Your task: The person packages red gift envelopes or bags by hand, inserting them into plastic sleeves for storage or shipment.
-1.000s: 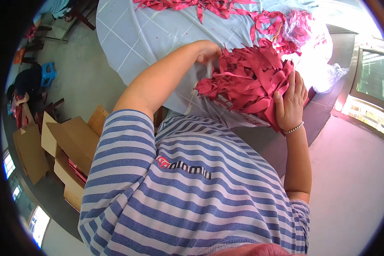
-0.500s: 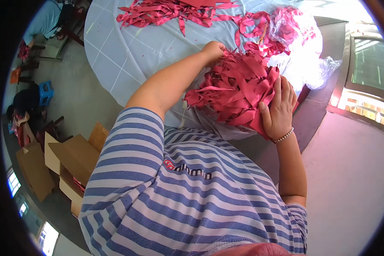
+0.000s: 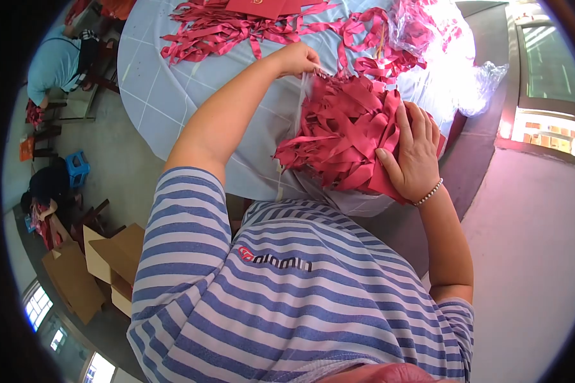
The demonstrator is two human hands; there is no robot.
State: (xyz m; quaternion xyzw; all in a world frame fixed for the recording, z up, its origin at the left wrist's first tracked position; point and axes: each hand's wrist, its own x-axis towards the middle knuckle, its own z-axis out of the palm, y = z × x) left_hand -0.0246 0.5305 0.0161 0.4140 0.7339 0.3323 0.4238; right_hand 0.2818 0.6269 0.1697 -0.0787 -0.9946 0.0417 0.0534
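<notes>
A thick bundle of dark red ribbon strips lies at the near edge of the round table, on top of flat red card-like pieces. My right hand rests flat on the bundle's right side, fingers stretched and thumb apart. At the bundle's far left corner, my left hand is pinched closed beside blurred ribbon ends. What its fingertips grip is too small to make out. A pale, see-through strip runs down from near those fingertips along the bundle's left side.
More red ribbons and red folders lie across the far side of the table. Clear plastic wrap bunches at the right. Cardboard boxes, a blue stool and seated people are at the left.
My left hand has moved up and left, away from the bundle's top, and ribbon ends beside it are blurred. My right hand stays on the bundle. The whole view has shifted slightly.
</notes>
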